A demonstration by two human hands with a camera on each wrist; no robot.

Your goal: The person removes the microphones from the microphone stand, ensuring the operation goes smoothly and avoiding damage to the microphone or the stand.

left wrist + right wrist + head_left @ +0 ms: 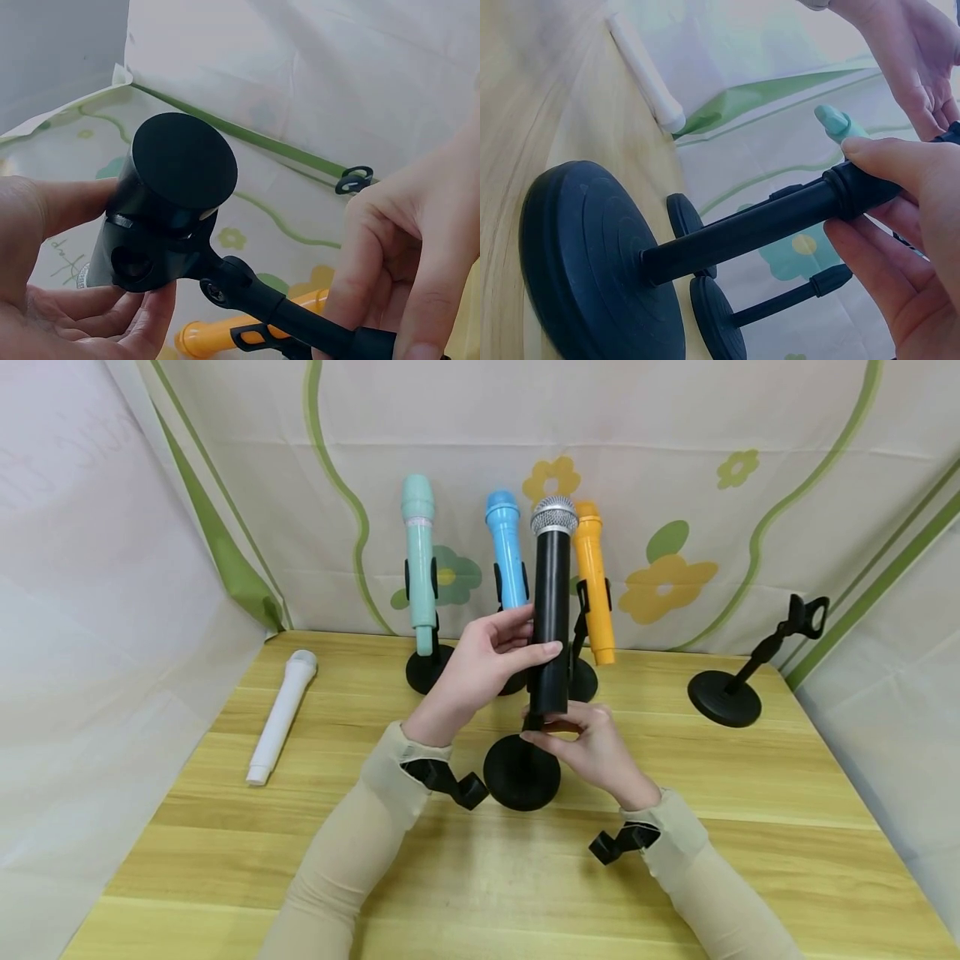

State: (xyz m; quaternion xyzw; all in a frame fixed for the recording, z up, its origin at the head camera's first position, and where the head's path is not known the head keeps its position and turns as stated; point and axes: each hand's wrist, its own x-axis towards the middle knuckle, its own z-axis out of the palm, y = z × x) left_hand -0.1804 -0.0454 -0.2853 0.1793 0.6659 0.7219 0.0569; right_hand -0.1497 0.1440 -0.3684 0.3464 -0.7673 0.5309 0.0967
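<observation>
Fingers clamp on both sides: our right hand (596, 747) pinches the black stand (742, 232), whose base (521, 785) lies below those fingers and could tip if we push sideways. Our left hand (480, 664) curls round the black microphone (551, 602), above the right fingers; it could slide if we let go while the clip (172, 262), beside our left fingers, grips loosely. The collar (846, 191) between our right fingers could slip if we twist.

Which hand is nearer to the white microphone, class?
Left. The left hand holds the black microphone, right of the white microphone; the right hand, farther right, grips the black microphone's stand.
</observation>
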